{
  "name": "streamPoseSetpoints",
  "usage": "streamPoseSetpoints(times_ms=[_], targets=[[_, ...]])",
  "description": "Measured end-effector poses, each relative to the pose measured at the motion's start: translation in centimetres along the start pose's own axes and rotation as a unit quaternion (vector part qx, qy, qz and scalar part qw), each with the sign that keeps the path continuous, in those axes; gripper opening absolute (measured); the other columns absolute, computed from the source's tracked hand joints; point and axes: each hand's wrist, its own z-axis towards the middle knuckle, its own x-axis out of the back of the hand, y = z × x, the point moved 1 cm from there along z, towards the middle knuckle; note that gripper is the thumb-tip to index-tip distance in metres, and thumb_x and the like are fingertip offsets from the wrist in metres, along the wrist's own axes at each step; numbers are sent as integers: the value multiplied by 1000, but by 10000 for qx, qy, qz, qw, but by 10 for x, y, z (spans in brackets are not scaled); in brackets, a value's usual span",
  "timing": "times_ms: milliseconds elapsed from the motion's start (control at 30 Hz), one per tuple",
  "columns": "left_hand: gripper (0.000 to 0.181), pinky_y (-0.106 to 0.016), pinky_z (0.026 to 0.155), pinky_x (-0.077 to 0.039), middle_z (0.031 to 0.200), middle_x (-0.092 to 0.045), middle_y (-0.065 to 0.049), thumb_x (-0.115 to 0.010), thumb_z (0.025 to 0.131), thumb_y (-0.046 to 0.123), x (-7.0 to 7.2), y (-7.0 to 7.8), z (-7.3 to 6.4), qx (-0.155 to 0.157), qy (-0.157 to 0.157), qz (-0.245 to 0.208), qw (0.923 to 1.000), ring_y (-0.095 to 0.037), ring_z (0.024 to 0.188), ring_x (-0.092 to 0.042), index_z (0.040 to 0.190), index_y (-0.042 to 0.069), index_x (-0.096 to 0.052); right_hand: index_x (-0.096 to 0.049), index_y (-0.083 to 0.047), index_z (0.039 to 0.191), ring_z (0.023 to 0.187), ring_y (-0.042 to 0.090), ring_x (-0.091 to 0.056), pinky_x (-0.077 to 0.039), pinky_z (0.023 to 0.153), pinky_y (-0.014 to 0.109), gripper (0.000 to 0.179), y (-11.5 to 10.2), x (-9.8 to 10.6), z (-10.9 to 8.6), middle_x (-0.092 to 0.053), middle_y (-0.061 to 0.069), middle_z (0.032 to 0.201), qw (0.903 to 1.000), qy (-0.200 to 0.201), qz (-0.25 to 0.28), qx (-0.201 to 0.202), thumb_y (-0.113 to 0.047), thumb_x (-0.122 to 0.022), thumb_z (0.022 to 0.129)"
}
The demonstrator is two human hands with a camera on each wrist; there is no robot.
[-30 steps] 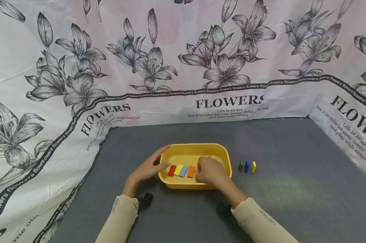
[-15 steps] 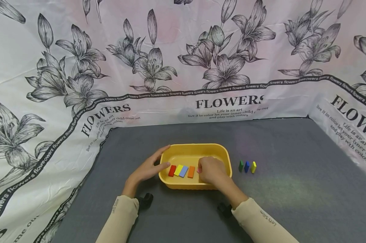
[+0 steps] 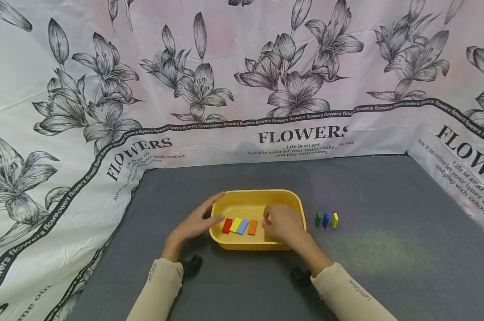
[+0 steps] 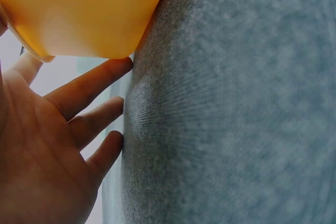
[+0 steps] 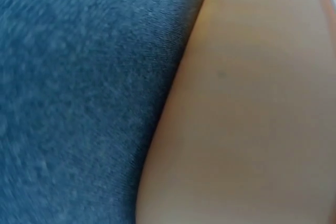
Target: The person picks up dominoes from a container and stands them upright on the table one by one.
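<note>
A yellow plastic tub point(image 3: 246, 245) sits on the table in front of the person. My left hand point(image 3: 193, 223) rests at its left end, thumb over the rim. In the left wrist view those fingers point(image 4: 89, 88) spread out straight, one fingertip right under the tub's wall point(image 4: 86, 17). Inside the tub, my right hand point(image 3: 285, 223) pinches a pink domino block point(image 3: 267, 222), mostly hidden by the fingers. Left of it, red point(image 3: 227, 225), yellow point(image 3: 235, 224), light blue point(image 3: 242, 227) and orange point(image 3: 252, 227) blocks lie flat in a row. The right wrist view shows skin, not the fingertips.
Right of the tub, a green point(image 3: 318, 219), a blue point(image 3: 325, 220) and a yellow block point(image 3: 335, 220) stand upright on the grey tabletop point(image 3: 386, 267). A flower-printed cloth point(image 3: 217, 142) walls off the back and sides.
My right hand has shifted slightly right inside the tub with the pink block, widening the gap to the orange one. The left hand has stayed put.
</note>
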Motion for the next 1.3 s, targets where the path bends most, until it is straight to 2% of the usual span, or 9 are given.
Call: streamPoseSetpoints(times_ms=[133, 333, 533, 700, 933, 1133, 1300], targets=[[70, -65, 121, -28, 167, -31, 4, -65, 97, 41, 0, 1, 1, -16, -11, -8, 10000, -31, 150, -38, 156, 50, -28, -70, -10, 99, 65, 16, -53, -40, 56, 28, 21, 5, 3, -2, -61, 0, 76, 9997, 117, 192, 20, -25, -78, 87], [71, -65, 121, -27, 167, -30, 4, -65, 97, 39, 0, 1, 0, -15, -40, -31, 10000, -32, 150, -37, 157, 49, -28, -71, -14, 102, 70, 14, -58, -48, 61, 29, 22, 10, 3, -2, -68, -1, 82, 9992, 200, 350, 17, -27, -79, 86], [71, -65, 121, -28, 168, -30, 5, -65, 97, 41, 1, 1, -2, 2, -46, -14, 10000, -31, 150, -38, 156, 50, -27, -71, -15, 104, 70, 14, -59, -51, 61, 29, 18, 13, 6, -3, -70, 1, 85, 9964, 205, 798, 220, -26, -75, 90], [71, -65, 121, -29, 167, -31, 5, -64, 96, 43, 1, 1, -1, 13, -33, -4, 10000, -31, 150, -38, 156, 50, -28, -71, -15, 106, 68, 12, -59, -48, 58, 26, 17, 19, 14, -4, -72, 3, 86, 9893, 264, 1323, 556, -26, -72, 93], [70, -66, 120, -28, 167, -31, 5, -64, 96, 43, 0, 1, 0, 12, -23, 9, 10000, -31, 150, -38, 156, 49, -28, -73, -10, 109, 56, 13, -51, -45, 52, 24, 21, 29, 27, -8, -72, 5, 85, 9715, 515, 2125, 915, -24, -73, 93], [70, -66, 121, -27, 167, -31, 5, -64, 96, 43, 0, 1, 0, -8, -26, 15, 10000, -32, 151, -36, 157, 49, -28, -73, -13, 109, 62, 17, -54, -45, 54, 25, 20, 39, 35, -13, -72, 1, 84, 9670, 757, 2285, 835, -23, -74, 92], [70, -66, 120, -28, 167, -31, 4, -64, 97, 42, 0, 1, 0, -33, -40, 19, 10000, -32, 150, -38, 157, 48, -27, -73, -13, 111, 63, 19, -55, -43, 53, 25, 22, 48, 41, -18, -74, 3, 87, 9630, 899, 2434, 728, -22, -76, 91]])
